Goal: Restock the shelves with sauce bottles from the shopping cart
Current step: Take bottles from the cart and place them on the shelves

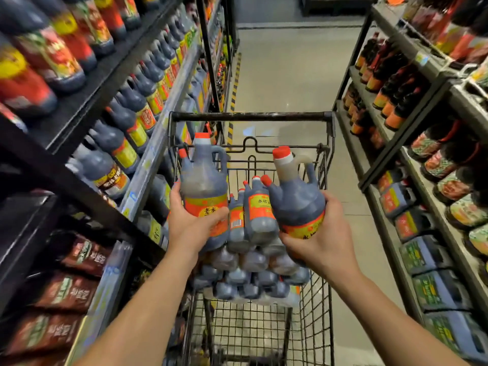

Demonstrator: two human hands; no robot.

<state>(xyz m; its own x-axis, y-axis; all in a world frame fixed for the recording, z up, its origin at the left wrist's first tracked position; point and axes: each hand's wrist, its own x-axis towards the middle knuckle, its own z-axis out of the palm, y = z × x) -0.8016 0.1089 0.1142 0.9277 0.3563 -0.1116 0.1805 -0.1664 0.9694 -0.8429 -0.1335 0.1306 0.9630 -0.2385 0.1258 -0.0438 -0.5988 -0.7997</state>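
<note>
Head view: we stand over the black-rimmed wire shopping cart [250, 116] in a store aisle, with 2 bottles lifted above its load. Our left-hand grip [192, 223] is wrapped round the lower body of a dark plastic sauce bottle [204, 186] with a red cap, a side handle and an orange label. The thumb lies across the label and the bottle is upright. Our right-hand grip [324, 241] is curled under and round the base of its twin bottle [298, 202], which leans to the left, its neck showing pale. The remaining stock of bottles [253, 260] lies piled in the basket below, apparently film-wrapped.

We judge the step in hand to be carrying both bottles to the black metal left shelf [163, 122], where similar handled shelf bottles [124, 151] stand in a row, though we cannot tell which slot is free.

To do it well, we should:
- bring the leaning bottle upright, since a low hold leaves it top-heavy
- place 1 at a time rather than both together
- land the base on the shelf edge, then slide it back with the label facing out
- keep the caps clear of the shelf above, and avoid nudging neighbouring bottles
</note>
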